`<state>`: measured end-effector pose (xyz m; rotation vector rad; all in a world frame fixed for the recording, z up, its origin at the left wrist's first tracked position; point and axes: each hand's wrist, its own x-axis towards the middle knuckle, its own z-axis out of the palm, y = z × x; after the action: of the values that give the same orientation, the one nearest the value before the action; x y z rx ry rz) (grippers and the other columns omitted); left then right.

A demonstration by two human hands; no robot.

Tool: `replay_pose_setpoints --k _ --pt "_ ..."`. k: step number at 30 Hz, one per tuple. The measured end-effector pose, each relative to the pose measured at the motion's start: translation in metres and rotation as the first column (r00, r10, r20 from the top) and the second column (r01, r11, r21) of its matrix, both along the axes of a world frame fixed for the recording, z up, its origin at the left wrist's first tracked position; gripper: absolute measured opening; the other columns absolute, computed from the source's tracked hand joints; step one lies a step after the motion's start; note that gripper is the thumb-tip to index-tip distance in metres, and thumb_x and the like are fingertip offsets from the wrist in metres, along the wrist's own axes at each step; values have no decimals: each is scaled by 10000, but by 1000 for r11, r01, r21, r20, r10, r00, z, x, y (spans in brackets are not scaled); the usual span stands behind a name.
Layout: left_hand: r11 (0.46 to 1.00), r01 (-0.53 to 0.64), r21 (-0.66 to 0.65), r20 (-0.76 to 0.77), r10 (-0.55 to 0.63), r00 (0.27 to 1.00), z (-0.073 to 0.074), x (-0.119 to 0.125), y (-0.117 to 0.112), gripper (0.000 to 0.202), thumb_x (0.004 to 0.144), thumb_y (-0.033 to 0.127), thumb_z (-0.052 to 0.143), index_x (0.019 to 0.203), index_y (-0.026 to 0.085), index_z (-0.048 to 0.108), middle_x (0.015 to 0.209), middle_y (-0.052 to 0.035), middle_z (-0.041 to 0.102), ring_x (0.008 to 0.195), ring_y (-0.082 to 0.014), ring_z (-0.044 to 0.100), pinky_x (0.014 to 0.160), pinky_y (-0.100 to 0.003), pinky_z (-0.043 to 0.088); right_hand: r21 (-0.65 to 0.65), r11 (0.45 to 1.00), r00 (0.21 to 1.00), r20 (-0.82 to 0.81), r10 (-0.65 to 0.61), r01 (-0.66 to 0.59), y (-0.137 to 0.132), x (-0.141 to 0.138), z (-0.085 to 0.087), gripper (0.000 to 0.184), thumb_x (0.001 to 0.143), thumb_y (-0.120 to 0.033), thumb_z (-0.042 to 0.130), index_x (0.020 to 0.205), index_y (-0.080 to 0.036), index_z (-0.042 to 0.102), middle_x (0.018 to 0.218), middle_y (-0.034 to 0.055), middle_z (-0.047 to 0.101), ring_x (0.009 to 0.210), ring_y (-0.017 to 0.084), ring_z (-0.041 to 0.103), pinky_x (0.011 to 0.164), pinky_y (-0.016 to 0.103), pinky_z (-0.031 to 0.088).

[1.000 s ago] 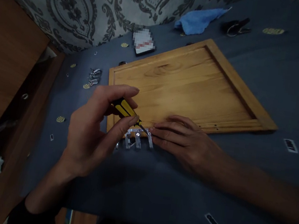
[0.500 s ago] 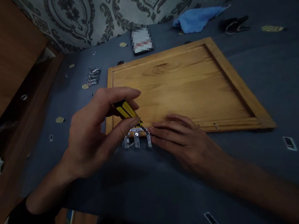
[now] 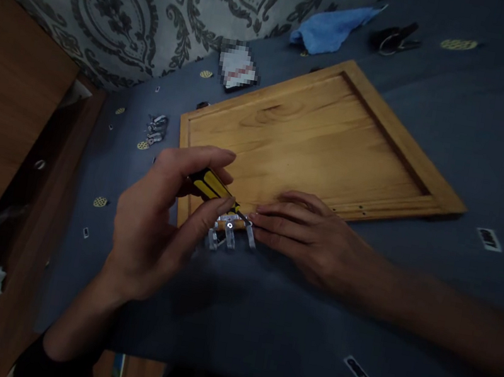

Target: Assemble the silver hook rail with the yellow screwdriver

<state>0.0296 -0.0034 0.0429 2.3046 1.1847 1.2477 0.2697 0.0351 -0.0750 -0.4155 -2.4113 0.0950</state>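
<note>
My left hand (image 3: pixel 156 218) is closed around a black and yellow screwdriver (image 3: pixel 209 184), thumb and fingers on its handle. The shaft slants down to the right, its tip at a metal hinge (image 3: pixel 230 236) on the near edge of a wooden cabinet door (image 3: pixel 298 138). My right hand (image 3: pixel 307 232) lies with fingers stretched out along that near edge. Its fingertips are beside the screwdriver tip and the hinge's right arm; its thumb is hidden. I cannot make out a screw under the tip.
Loose metal hinges (image 3: pixel 156 129) lie left of the door on the dark blue patterned cloth (image 3: pixel 285 340). Behind the door are a blurred-out small box (image 3: pixel 237 66), a blue rag (image 3: pixel 332 30) and a black object (image 3: pixel 394 39). Brown wooden furniture (image 3: pixel 1 110) stands on the left.
The view has shifted very slightly. Both hands, the screwdriver and the hinge keep nearly the same places.
</note>
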Motion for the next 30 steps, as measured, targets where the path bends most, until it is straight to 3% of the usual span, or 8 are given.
replay_pose_setpoints --k 6,15,21,27,30 --pt "1000 -11 -14 -13 11 1000 1 -1 -1 480 1000 144 743 1391 411 660 1136 0 739 1026 -223 774 835 -383 725 -29 1000 1000 9 -3 3 0 1 -1 392 1070 -110 456 1313 -230 739 1256 72 821 1232 231 715 1104 532 547" --pt "1000 2 10 -6 -2 1000 1 0 -1 506 977 59 749 1384 353 685 1138 6 742 1035 -187 765 870 -342 705 40 999 998 -56 -2 4 1 -2 2 334 1103 -131 437 1231 -166 744 1192 80 830 1150 230 730 1063 482 569" --pt "1000 11 -6 -52 -12 999 -2 -2 0 466 1021 149 727 1412 389 644 1185 6 748 1058 -202 759 882 -377 700 51 999 999 -49 -4 7 0 -2 4 327 1105 -131 439 1231 -165 739 1193 79 833 1151 235 736 1043 488 581" --pt "987 -5 160 -128 26 991 -2 0 4 345 1052 232 705 1365 373 672 1103 10 759 968 -200 728 857 -420 668 29 1000 1000 -24 -12 12 0 -1 5 336 1090 -126 465 1249 -208 749 1215 61 831 1173 231 738 1069 497 576" --pt "993 -10 119 -118 24 993 2 3 3 351 1022 170 737 1327 338 693 1123 9 759 1009 -195 733 886 -396 664 30 999 1000 -28 -13 14 0 -1 5 341 1079 -107 465 1230 -204 755 1205 63 834 1169 229 741 1066 488 576"
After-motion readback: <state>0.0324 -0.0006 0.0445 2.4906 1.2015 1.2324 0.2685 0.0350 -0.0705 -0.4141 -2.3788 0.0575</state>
